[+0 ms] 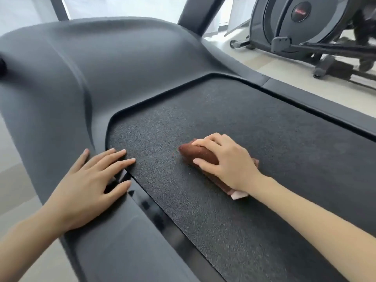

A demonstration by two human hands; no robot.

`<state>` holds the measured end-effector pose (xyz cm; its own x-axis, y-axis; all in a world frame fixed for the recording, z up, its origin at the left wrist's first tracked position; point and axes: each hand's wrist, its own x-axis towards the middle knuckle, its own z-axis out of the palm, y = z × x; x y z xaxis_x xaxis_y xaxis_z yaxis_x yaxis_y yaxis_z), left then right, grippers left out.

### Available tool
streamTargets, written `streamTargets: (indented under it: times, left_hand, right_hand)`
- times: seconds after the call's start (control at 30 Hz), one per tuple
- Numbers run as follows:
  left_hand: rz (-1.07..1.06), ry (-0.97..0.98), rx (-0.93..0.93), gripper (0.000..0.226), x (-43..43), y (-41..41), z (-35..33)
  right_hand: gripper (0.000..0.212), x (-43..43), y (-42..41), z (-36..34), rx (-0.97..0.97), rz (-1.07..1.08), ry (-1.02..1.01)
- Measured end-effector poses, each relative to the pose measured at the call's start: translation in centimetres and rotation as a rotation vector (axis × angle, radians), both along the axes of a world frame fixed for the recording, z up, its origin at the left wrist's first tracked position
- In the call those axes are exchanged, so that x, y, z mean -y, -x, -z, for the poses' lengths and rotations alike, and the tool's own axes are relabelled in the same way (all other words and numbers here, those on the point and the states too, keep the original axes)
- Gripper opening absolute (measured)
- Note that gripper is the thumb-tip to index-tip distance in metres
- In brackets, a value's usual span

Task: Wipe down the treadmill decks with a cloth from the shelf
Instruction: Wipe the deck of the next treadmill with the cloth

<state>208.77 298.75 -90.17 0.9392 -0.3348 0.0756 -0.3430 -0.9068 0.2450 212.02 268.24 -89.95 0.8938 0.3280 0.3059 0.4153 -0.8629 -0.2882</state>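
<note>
Here, right hand around brown cloth.

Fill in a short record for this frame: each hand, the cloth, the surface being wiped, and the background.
left hand: flat, fingers straight, resting on the side rail at the front corner of the belt
right hand: grips the cloth and presses it on the belt
cloth state: brown, bunched, a pale corner showing by the wrist
surface: dark, textured belt, below the grey motor cover
background: elliptical trainer on the floor, upper right
</note>
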Motion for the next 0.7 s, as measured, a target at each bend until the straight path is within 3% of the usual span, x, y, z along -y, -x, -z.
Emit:
streamTargets:
  times: [0.17, 0.27, 0.5, 0.7]
  left_hand:
    - [-0.045, 0.010, 0.028, 0.071, 0.5, 0.2, 0.0]
    - [-0.055, 0.050, 0.037, 0.068, 0.4, 0.0, 0.0]
    - [-0.053, 0.086, 0.066, 0.060, 0.2, -0.2, 0.3]
    - [-0.044, 0.146, 0.096, 0.057, -0.2, -0.4, 0.1]
  right_hand:
    - [0.041, -0.5, -9.3, -0.1, -0.015, 0.338, 0.022]
    - [0.044, -3.4, -13.6, 0.2, -0.025, 0.400, 0.048]
    - [0.040, -11.4, -14.9, -0.1, -0.030, 0.077, 0.077]
    - [0.034, -12.2, -10.8, -0.7, -0.014, -0.234, 0.074]
